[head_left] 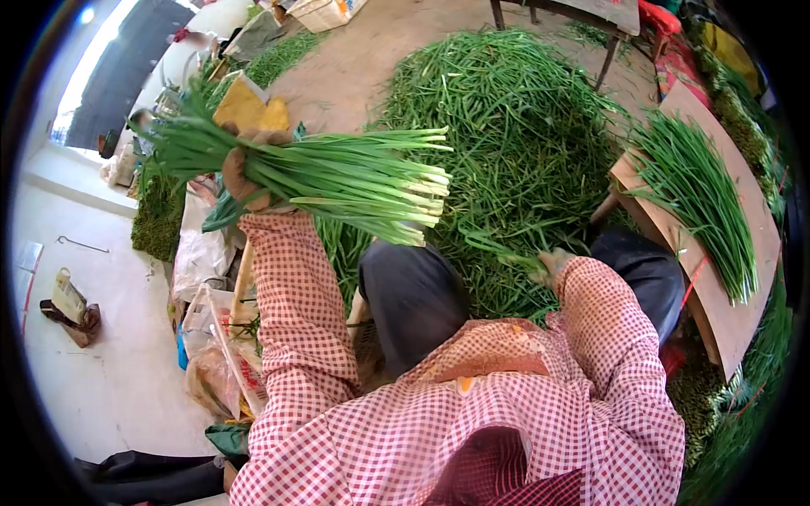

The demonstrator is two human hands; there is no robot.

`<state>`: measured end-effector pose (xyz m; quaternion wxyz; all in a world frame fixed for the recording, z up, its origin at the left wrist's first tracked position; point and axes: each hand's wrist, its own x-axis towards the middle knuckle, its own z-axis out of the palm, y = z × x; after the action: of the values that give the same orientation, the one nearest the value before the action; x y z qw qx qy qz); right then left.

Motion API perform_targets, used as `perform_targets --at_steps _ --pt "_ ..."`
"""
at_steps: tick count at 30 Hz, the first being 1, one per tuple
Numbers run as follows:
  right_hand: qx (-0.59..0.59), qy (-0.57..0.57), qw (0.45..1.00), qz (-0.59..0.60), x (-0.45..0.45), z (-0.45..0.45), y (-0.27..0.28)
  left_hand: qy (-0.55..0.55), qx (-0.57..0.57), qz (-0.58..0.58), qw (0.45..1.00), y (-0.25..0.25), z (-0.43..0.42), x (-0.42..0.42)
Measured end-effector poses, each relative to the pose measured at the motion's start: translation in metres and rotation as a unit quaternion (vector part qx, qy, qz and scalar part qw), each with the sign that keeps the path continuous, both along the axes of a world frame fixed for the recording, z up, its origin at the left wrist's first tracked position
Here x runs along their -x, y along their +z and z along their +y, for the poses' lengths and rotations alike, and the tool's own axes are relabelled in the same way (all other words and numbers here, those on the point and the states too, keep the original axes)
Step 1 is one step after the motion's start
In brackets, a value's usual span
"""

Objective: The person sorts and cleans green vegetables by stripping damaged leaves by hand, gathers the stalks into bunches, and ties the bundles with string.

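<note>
My left hand [245, 175], in a brown glove, is closed round a thick bunch of garlic chives [363, 173], held up to the left of my knees. Its pale cut ends point right and its green leaf tips point left. Low beside my right knee, my right hand [553, 265] is somewhat blurred, its fingers closed on a few loose chive leaves [504, 248] that stick out to the left. Just beyond it spreads a big heap of loose green leaves [506, 126] on the floor.
To the right, a sheet of cardboard [747, 198] carries a laid-out pile of chives [700, 202]. A small table [603, 13] stands at the back. At the left are a white crate [325, 10], plastic bags [211, 379] and a hooked rod [83, 244].
</note>
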<state>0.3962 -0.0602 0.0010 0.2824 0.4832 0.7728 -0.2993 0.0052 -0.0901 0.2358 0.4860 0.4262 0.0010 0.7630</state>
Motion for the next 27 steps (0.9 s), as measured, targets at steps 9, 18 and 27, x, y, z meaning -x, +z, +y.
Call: perform_targets --at_steps 9,18,27 --pt "0.406 -0.369 0.588 0.594 0.098 -0.043 0.084 0.248 0.078 -0.003 0.966 0.003 -0.001 -0.053" --pt "0.474 -0.403 0.014 0.783 0.097 -0.047 0.08 0.168 0.293 0.07 0.939 -0.066 -0.115 -0.146" --pt "0.52 -0.287 0.028 0.804 0.067 -0.048 0.011 -0.162 0.458 0.554 0.676 -0.05 -0.213 -0.137"
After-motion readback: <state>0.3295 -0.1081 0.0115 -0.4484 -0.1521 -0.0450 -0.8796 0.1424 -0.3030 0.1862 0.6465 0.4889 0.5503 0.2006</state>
